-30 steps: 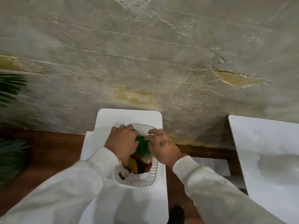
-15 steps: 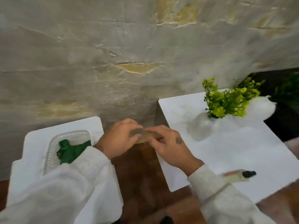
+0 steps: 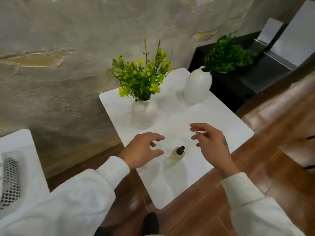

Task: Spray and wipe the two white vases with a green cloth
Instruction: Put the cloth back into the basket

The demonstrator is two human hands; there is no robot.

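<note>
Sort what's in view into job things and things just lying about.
Job: near vase, far vase, spray bottle. The green cloth is not in view.
Lying about: mesh basket, white table, black cabinet, shoe.

Standing upright mid-way along white tabletop [image 3: 221, 120]: rounded matte white vase [image 3: 144, 114], holding yellow-green sprigs. Standing upright near far right corner, well apart from first: second rounded white vase [image 3: 197, 86], holding darker green foliage. Sitting nearer front edge: small clear spray bottle [image 3: 175, 155], holding pale yellowish liquid, wearing dark cap; upright or lying unclear.
</note>
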